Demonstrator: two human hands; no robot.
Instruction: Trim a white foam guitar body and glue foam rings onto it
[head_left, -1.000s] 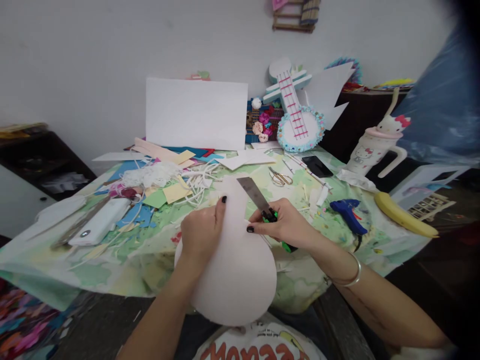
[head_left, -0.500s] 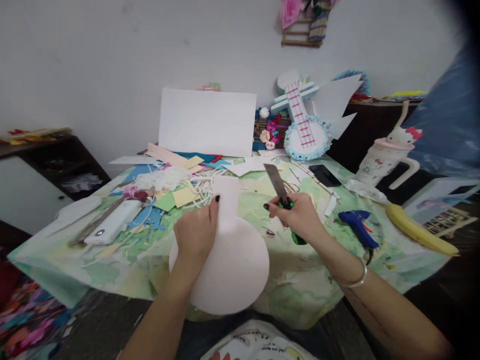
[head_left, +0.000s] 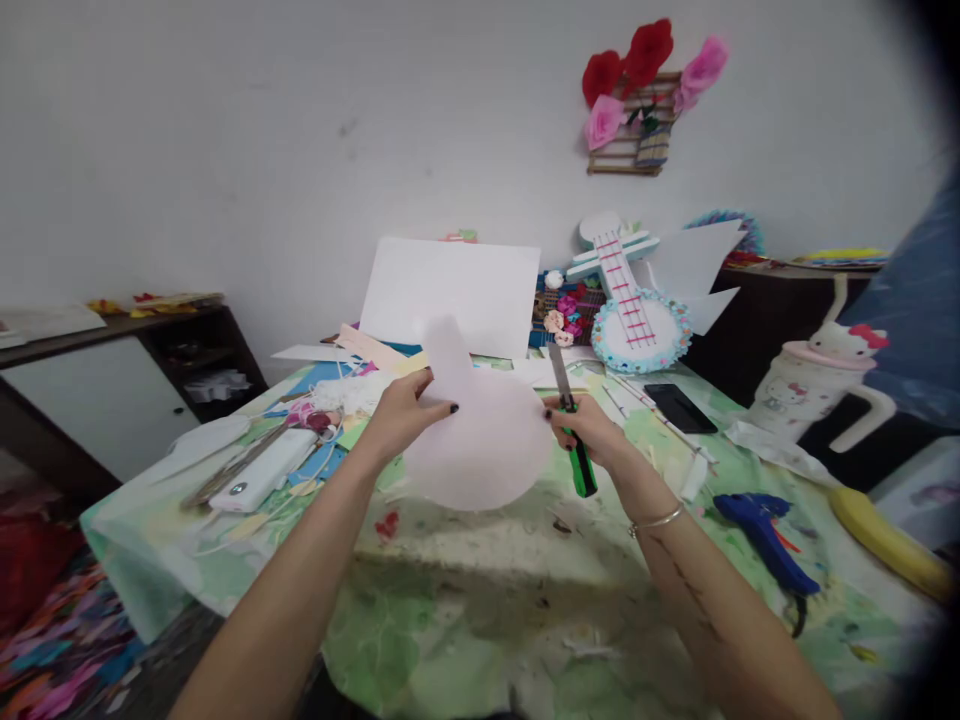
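Observation:
A white banjo-shaped board cutout [head_left: 480,450], a round body with a straight neck, is held up above the table in front of me. My left hand [head_left: 411,408] grips it at the left, where the neck meets the body, thumb lying across its face. In my right hand [head_left: 589,428] is a green and black utility knife [head_left: 581,460], its blade extended and pointing up. The fingertips of that hand also meet the cutout's right edge.
On the right lie a blue glue gun [head_left: 766,535], a yellow banana [head_left: 889,540] and a black phone [head_left: 680,408], with a white tumbler [head_left: 795,390] behind. A decorated model banjo [head_left: 626,300] and a white board [head_left: 454,290] lean on the wall. Paper scraps and a white box [head_left: 264,470] lie left.
The cutout has been lifted away from me and tilted. My left hand has shifted its hold, and my right hand has come to its right edge with the knife. My view has tipped up.

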